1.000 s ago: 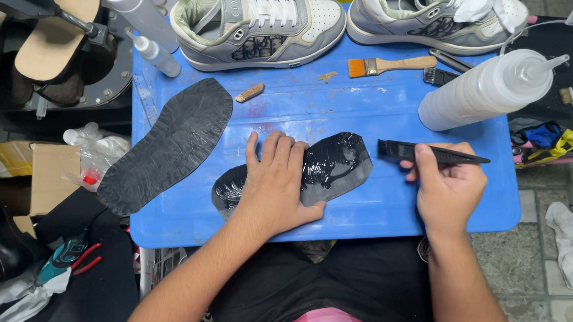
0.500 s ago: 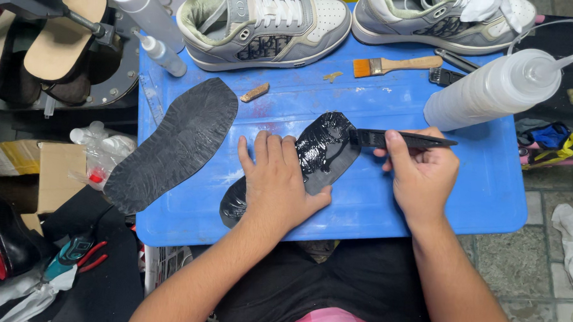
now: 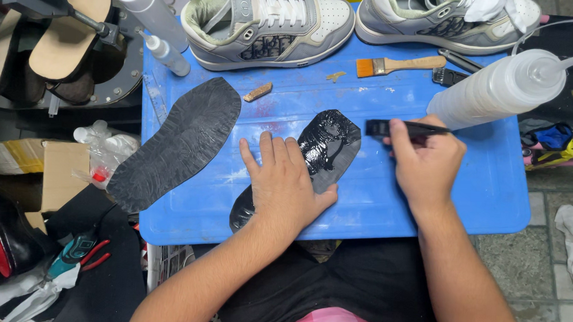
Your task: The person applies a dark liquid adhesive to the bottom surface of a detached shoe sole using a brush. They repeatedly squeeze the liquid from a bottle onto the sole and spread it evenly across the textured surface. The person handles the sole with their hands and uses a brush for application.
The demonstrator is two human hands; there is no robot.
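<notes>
Black and glossy, the wet sole piece lies on the blue surface, pinned under the flat, open left hand, while the right hand grips a dark brush just beside its tip.

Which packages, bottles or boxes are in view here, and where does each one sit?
Large squeeze bottle: lying at the blue tray's right end, translucent white, nozzle tip.
Tall bottle: upper left of tray, white-grey cylinder.
Small bottle: just below it, clear with white nozzle.
Cardboard box: left of tray, brown, open.
No screens visible.
</notes>
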